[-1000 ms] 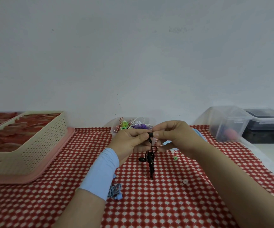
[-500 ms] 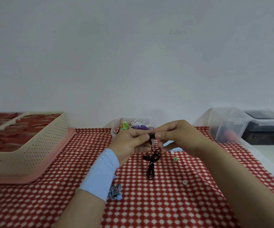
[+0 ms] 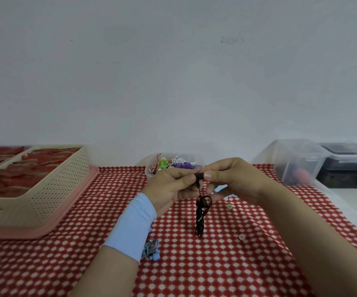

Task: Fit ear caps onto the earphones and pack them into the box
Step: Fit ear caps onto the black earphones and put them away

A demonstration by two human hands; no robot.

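1. The left hand (image 3: 171,187), a pale blue sleeve (image 3: 130,226) on its wrist, is held just in front of the small clear tub (image 3: 149,171) of coloured cords. Its thumb and curled fingers pinch the top end of the black earphones (image 3: 201,215).
2. The right hand (image 3: 235,181) is in front of the tub's right end, facing the left hand. Its thumb and forefinger pinch the same black bud from the other side, so the two thumbs almost meet over it. Whether an ear cap is already on the bud cannot be told.
3. The rest of the black earphones hang down from the pinch between the two hands as a knotted bundle. Its lower end reaches the red checked tablecloth (image 3: 194,264), in front of the tub.
4. A green ear cap (image 3: 229,207) lies on the cloth in front of the tub and to its right, under the right hand. A white ear cap (image 3: 241,237) lies further forward from the tub, beside the right forearm.
5. A coiled set of blue earphones (image 3: 151,250) lies well in front of the tub, partly hidden by the left sleeve.
6. To the left of the tub stands a beige basket (image 3: 55,189) on a pink tray (image 3: 83,189).
7. To the right of the tub stands a clear box (image 3: 297,163), with a lidded container (image 3: 347,156) beyond it.
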